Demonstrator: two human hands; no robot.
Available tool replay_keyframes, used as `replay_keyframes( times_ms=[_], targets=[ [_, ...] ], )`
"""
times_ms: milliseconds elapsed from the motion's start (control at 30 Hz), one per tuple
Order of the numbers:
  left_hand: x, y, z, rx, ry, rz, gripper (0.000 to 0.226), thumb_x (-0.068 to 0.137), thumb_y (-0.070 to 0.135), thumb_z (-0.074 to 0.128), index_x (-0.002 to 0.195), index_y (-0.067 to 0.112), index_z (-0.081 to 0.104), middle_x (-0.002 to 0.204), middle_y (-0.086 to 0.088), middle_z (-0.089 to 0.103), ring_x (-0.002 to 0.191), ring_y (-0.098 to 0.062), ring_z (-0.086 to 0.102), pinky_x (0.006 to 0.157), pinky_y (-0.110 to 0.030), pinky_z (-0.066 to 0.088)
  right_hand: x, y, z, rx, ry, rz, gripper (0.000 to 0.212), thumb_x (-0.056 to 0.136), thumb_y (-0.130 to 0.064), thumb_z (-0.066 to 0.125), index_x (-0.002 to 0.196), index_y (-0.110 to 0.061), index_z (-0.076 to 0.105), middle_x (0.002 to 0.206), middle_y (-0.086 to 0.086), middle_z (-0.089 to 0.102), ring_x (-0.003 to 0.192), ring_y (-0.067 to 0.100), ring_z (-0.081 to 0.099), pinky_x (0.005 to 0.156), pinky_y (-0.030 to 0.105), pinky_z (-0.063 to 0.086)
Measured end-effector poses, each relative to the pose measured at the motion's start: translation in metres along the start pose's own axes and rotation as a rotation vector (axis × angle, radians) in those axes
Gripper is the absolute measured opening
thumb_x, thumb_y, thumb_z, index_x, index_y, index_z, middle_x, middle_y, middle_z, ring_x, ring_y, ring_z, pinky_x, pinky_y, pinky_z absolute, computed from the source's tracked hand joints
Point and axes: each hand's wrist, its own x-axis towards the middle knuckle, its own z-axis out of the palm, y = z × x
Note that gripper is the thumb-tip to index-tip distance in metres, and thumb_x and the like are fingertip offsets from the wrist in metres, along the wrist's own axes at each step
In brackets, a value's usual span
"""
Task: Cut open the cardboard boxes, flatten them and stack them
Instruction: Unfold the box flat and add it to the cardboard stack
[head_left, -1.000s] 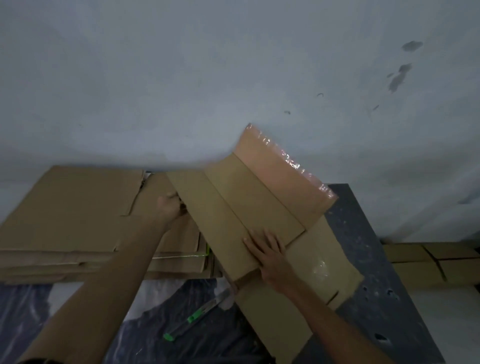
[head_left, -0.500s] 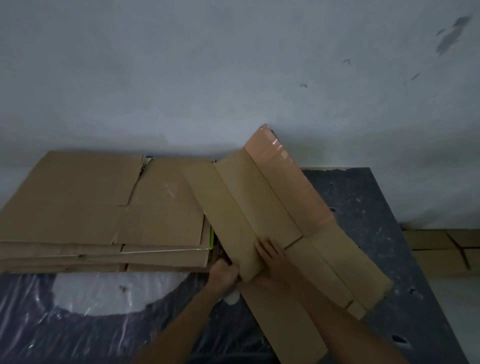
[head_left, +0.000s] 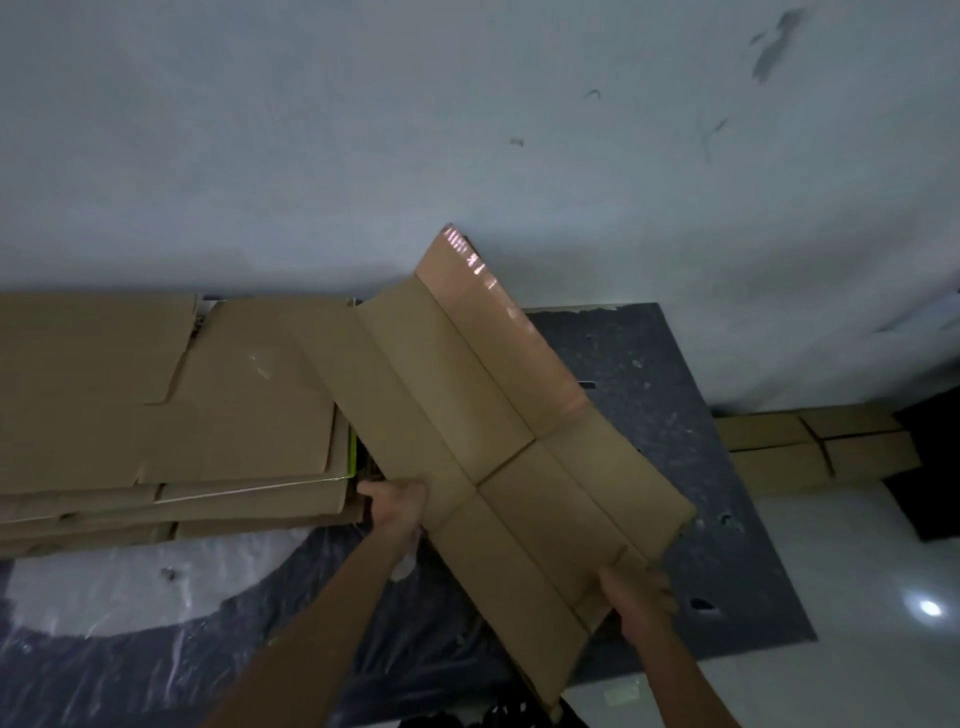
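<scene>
A pale wall (head_left: 467, 130) fills the far half of the view, marked with a few dark smudges at upper right. Below it a dark speckled mat (head_left: 691, 415) lies on the floor, its near-left part covered by crinkled clear plastic (head_left: 104, 649) that runs off the bottom edge. On the left, against the wall, sits the stack (head_left: 156, 389) of flattened cardboard, several layers deep and cut off by the left edge; a thin green strip (head_left: 353, 457) shows between its layers at the right end, too little of it visible to identify. The box (head_left: 493, 415) is flattened and lies slanted from far centre to near right, raised off the mat, its left edge just overlapping the stack's right end; shiny tape (head_left: 467, 254) glints on its far flap. Far right, more cartons (head_left: 810, 447) rest by the wall, dim and partly cut off. The left hand (head_left: 397, 506) holds the box's left edge — thumb out to the left, fingers tucked under the card and hidden. The right hand (head_left: 631, 592) clasps the box's near-right corner, fingertips curling round the edge. Both forearms enter from the bottom of the view.
</scene>
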Motion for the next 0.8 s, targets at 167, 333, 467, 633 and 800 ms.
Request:
replay_keyframes(
  times_ms=[167, 333, 467, 633, 800],
  targets=[
    [-0.005, 0.002, 0.014, -0.02, -0.113, 0.185, 0.061, 0.092, 0.0, 0.048, 0.149, 0.007, 0.026, 0.138, -0.008, 0.048, 0.118, -0.027, 0.05, 0.097, -0.03, 0.043, -0.11, -0.064, -0.046, 0.11, -0.087, -0.031, 0.012, 0.099, -0.022, 0.044, 0.103, -0.013, 0.051, 0.101, 0.008, 0.053, 0.094, 0.032, 0.052, 0.084, 0.042, 0.045],
    [-0.013, 0.002, 0.022, -0.104, -0.144, 0.205, 0.058, 0.091, -0.006, 0.043, 0.145, 0.009, 0.031, 0.12, -0.009, 0.053, 0.096, -0.027, 0.054, 0.071, -0.029, 0.046, -0.094, -0.055, -0.052, 0.161, -0.236, 0.095, 0.039, 0.097, -0.021, 0.051, 0.129, 0.001, 0.05, 0.132, 0.016, 0.052, 0.114, 0.032, 0.052, 0.102, 0.04, 0.043],
    [-0.013, 0.002, 0.024, -0.181, -0.204, 0.12, 0.049, 0.089, -0.008, 0.042, 0.133, 0.012, 0.041, 0.098, -0.006, 0.057, 0.077, -0.02, 0.053, 0.062, -0.031, 0.047, -0.097, -0.052, -0.053, 0.311, -0.282, 0.166, 0.06, 0.091, -0.019, 0.065, 0.14, 0.005, 0.038, 0.141, 0.017, 0.045, 0.118, 0.033, 0.049, 0.099, 0.041, 0.045],
    [-0.015, 0.025, 0.007, -0.41, -0.307, 0.056, 0.012, 0.096, 0.013, 0.047, 0.107, 0.011, 0.053, 0.09, -0.007, 0.058, 0.08, -0.022, 0.056, 0.079, -0.038, 0.047, -0.084, -0.039, -0.086, 0.316, -0.116, 0.085, 0.058, 0.089, -0.011, 0.067, 0.136, 0.009, 0.041, 0.134, 0.023, 0.051, 0.115, 0.038, 0.052, 0.091, 0.045, 0.048],
    [-0.019, 0.038, 0.017, -0.134, -0.335, 0.067, 0.012, 0.099, 0.007, 0.045, 0.111, 0.004, 0.048, 0.104, -0.015, 0.059, 0.088, -0.026, 0.057, 0.084, -0.043, 0.05, -0.064, -0.018, -0.121, 0.382, -0.13, -0.014, 0.049, 0.09, -0.008, 0.065, 0.133, 0.006, 0.047, 0.13, 0.023, 0.054, 0.103, 0.035, 0.053, 0.089, 0.052, 0.047]
  ],
)
